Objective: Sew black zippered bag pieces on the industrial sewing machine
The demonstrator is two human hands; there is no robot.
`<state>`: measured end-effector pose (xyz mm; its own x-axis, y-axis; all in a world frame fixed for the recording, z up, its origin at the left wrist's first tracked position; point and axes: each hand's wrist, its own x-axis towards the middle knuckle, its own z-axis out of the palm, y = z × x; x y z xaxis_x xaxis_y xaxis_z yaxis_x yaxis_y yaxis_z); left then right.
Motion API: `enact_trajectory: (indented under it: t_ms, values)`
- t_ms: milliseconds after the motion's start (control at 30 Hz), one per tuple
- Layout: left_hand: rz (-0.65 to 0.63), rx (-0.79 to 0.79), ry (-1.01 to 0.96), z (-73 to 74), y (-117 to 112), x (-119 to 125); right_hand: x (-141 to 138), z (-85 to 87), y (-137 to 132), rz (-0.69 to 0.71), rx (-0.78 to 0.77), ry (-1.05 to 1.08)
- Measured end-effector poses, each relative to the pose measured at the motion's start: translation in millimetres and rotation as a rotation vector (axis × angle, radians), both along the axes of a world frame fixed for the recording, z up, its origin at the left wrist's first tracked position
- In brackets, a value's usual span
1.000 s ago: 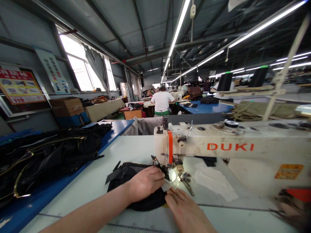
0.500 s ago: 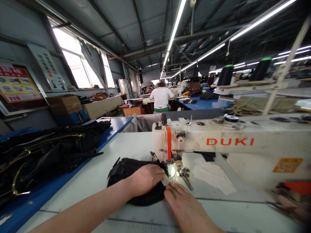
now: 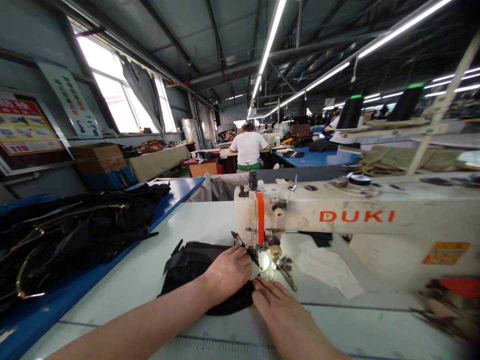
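Black pouch (image 3: 187, 267) under L hand (image 3: 229, 275), R hand (image 3: 279, 310) at edge; can't tell either grip. Metal fitting (image 3: 287, 276), wht scraps (image 3: 330, 270) nearby.

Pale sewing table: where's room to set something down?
Bare patches: beyond the black fabric, between the blue table and sewing machine; and right of the right hand, before the white sheets. Crowded: around the machine's head, where the left hand, black fabric and metal attachment cluster.

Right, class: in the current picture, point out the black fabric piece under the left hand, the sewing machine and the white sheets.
Black fabric piece (image 3: 186, 267): head view, its uncovered left part.
Sewing machine (image 3: 356, 216): head view, lettered side of its arm.
White sheets (image 3: 326, 267): head view, middle of the pile.
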<state>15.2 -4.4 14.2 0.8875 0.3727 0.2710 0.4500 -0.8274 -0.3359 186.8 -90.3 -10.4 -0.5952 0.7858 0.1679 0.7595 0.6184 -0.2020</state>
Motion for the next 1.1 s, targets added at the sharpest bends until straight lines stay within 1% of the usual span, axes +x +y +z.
enact_trajectory:
  t_ms: [67,167,267,367,467,567,633,733,867,967,1100]
  values:
    - [-0.017,-0.024,0.035,-0.1,0.3,0.2,0.3,-0.5,0.1,0.004,-0.008,0.000]
    - [-0.029,-0.108,0.044,3.3,-0.7,-2.7,0.4,-0.4,0.4,0.010,-0.009,-0.011]
    - [-0.052,-0.129,0.037,7.8,-2.3,-5.7,0.3,0.9,0.5,0.008,-0.014,-0.025]
    - [-0.081,-0.096,0.045,8.5,-2.5,-6.3,-0.1,3.4,0.8,0.008,-0.027,-0.031]
    - [-0.075,-0.024,0.040,3.7,-1.8,-4.9,-0.5,6.0,0.9,0.005,-0.043,-0.035]
    - [-0.036,0.050,0.026,-2.6,-2.9,-2.0,-0.7,7.3,0.9,0.005,-0.039,-0.033]
    - [0.011,0.061,0.033,-5.0,-4.9,1.0,-0.9,7.1,0.8,0.008,-0.032,-0.026]
    - [0.070,0.023,0.052,-4.9,-7.7,6.0,-1.2,5.1,0.5,-0.001,-0.015,-0.008]
    - [0.105,-0.028,0.045,-2.3,-8.2,10.4,-1.4,1.7,0.0,-0.010,0.009,0.022]
    - [0.104,-0.094,0.032,-0.8,-6.5,9.9,-1.1,1.8,-0.1,-0.017,0.008,0.024]
    - [0.060,-0.170,0.007,-0.4,-3.5,6.0,-0.5,5.7,-0.9,-0.001,-0.020,-0.001]
